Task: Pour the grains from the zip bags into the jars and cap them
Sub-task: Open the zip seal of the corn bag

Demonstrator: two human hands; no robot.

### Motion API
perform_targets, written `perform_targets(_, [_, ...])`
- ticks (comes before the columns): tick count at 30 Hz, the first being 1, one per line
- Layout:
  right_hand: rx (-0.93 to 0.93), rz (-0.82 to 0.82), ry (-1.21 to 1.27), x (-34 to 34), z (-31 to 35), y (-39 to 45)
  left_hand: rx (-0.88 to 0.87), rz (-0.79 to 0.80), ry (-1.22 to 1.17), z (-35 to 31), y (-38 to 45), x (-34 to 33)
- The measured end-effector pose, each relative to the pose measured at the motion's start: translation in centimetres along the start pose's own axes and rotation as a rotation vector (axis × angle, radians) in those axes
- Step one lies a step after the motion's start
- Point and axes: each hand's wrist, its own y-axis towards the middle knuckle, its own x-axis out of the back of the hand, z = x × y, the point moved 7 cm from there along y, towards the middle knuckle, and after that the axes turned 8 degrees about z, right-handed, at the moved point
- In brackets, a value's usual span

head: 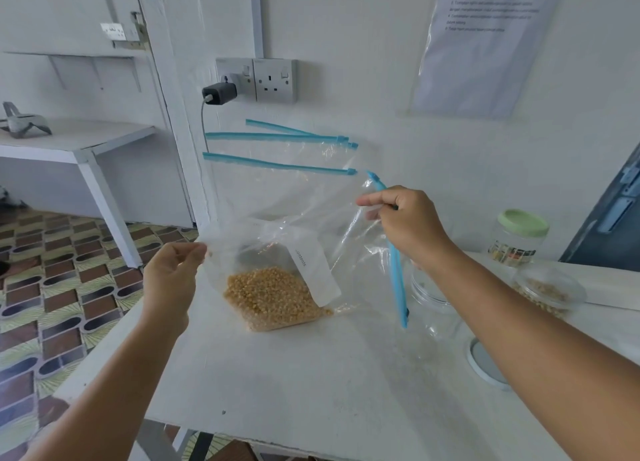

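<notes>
A clear zip bag [304,211] with a blue zip strip hangs above the white table [294,374], tilted, with yellow grains [273,303] pooled in its lower corner. My left hand [173,273] pinches the bag's left edge. My right hand [408,225] grips the blue zip strip [396,270] at the bag's right side. An open clear jar [433,298] stands on the table just behind the bag under my right wrist. Its white lid [485,363] lies on the table, partly hidden by my right forearm.
More clear zip bags with blue strips [277,136] stand against the wall behind. A jar with a green lid [519,235] and a clear container holding grains [549,289] sit at the right. Wall sockets with a charger [220,93] are above. The table's left edge drops to patterned floor.
</notes>
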Motion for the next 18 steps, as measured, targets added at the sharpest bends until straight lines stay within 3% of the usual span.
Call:
perform_targets(5, [-0.027, -0.018, 0.026, 0.3, -0.8, 0.0, -0.022, -0.060, -0.022, -0.5, 0.5, 0.1])
perform_targets(11, [-0.061, -0.011, 0.022, 0.4, -1.5, -0.3, 0.140, 0.209, 0.030, 0.8, 0.4, -0.9])
perform_targets(16, [-0.063, -0.044, 0.028, 0.5, -1.6, 0.1, 0.037, 0.030, 0.003, -0.1, 0.2, -0.2])
perform_targets(18, [-0.067, -0.056, 0.029, 0.4, -1.9, 0.0, 0.042, 0.055, -0.076, 0.1, 0.1, -0.7])
